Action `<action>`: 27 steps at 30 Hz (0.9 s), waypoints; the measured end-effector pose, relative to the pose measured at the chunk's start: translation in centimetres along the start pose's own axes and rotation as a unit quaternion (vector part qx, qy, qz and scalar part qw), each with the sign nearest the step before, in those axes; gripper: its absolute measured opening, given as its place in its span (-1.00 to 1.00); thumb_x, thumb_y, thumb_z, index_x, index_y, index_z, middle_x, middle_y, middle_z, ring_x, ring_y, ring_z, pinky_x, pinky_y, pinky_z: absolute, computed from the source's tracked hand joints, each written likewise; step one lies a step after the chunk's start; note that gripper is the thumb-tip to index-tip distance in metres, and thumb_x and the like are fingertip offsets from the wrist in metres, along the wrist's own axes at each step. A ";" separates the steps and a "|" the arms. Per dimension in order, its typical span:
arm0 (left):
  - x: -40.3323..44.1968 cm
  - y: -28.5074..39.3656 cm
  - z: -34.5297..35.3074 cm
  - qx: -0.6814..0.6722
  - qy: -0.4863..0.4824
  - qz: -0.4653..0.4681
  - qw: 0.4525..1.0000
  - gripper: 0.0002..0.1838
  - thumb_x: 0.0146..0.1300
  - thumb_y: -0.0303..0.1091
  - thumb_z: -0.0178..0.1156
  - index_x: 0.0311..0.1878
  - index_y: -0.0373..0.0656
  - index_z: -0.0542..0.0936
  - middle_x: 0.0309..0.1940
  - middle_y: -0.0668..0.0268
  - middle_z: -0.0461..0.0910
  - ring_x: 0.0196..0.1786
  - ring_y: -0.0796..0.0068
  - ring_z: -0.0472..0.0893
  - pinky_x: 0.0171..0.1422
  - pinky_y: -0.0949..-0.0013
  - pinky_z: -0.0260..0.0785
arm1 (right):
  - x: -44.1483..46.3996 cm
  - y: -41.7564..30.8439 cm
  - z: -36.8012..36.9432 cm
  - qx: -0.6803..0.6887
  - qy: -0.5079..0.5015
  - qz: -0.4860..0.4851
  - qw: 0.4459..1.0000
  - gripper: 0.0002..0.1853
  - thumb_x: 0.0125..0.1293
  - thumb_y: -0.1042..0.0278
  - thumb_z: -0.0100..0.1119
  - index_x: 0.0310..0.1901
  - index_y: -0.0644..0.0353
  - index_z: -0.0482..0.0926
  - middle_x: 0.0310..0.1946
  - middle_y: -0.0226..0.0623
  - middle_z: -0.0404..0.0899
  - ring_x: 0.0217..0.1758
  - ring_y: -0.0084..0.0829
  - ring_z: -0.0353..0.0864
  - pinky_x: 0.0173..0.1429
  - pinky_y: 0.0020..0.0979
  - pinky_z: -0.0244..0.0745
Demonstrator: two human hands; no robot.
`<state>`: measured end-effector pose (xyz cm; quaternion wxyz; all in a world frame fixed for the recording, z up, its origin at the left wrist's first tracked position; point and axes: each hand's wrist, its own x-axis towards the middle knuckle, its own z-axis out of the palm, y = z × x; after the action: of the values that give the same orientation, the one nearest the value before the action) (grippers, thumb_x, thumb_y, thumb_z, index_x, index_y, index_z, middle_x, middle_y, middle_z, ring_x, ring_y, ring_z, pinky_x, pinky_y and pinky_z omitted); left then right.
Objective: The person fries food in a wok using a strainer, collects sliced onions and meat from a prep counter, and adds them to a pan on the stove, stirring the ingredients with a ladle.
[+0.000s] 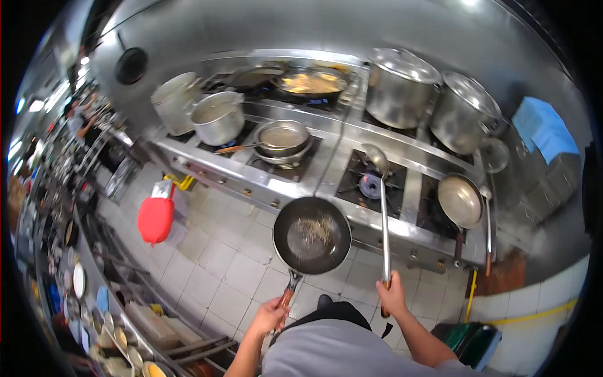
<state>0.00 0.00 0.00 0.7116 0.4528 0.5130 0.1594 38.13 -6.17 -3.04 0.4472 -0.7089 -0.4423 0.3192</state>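
Note:
My left hand is closed round the reddish handle of a dark frying pan, held over the floor in front of the stove. Some pale, crumbly bits lie on the pan's base. In my right hand is the handle end of a long metal ladle. Its bowl reaches over a burner with a bluish flame at its middle. Right of that burner, a light-coloured pan rests on the stove with its handle toward me.
Two big lidded stockpots stand at the back right. A wide pan of yellowish food sits on the rear row. Left are a metal pot and a strainer. A red stool-like object stands on the tiled floor. Another person is far left.

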 end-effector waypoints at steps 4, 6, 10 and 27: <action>10.0 8.4 3.3 -0.046 -0.040 0.011 0.998 -0.60 0.34 -0.24 0.11 0.19 -0.14 0.41 -0.51 0.43 0.47 -0.69 0.67 0.39 -0.65 0.55 0.25 | 7.9 0.1 -3.7 -0.086 0.130 0.024 0.988 -0.62 0.16 0.35 0.25 -0.02 0.22 0.36 -0.39 -0.15 0.50 -0.34 -0.19 0.52 -0.18 -0.26 0.43; 14.2 10.2 5.6 -0.085 -0.080 0.003 0.993 -0.66 0.36 -0.21 0.08 0.12 -0.15 0.43 -0.53 0.43 0.46 -0.70 0.66 0.38 -0.66 0.56 0.25 | 9.5 -0.2 -5.9 -0.142 0.174 0.044 0.974 -0.62 0.19 0.33 0.21 0.00 0.26 0.39 -0.34 -0.02 0.54 -0.28 -0.05 0.56 -0.15 -0.19 0.43; 21.8 14.5 9.3 -0.143 -0.159 0.025 0.977 -0.70 0.35 -0.13 0.11 0.00 -0.12 0.44 -0.54 0.44 0.46 -0.68 0.65 0.40 -0.69 0.54 0.26 | 14.4 2.0 -8.0 -0.189 0.182 0.064 0.963 -0.59 0.20 0.30 0.14 0.07 0.23 0.40 -0.22 0.11 0.57 -0.11 0.14 0.53 -0.06 -0.06 0.42; 30.4 19.1 15.7 -0.208 -0.177 -0.003 0.962 -0.60 0.38 0.01 0.01 -0.01 -0.15 0.41 -0.40 0.31 0.51 -0.60 0.56 0.47 -0.62 0.49 0.38 | 20.5 9.0 -4.6 -0.440 0.232 0.025 0.867 -0.32 0.14 0.39 0.24 0.32 0.01 0.26 -0.08 -0.12 0.37 -0.08 -0.10 0.48 -0.04 -0.19 0.44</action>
<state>31.11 23.71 -1.38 0.8699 0.3142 0.3359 0.1779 53.41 9.02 -10.67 0.1707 -0.8968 -0.4019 -0.0712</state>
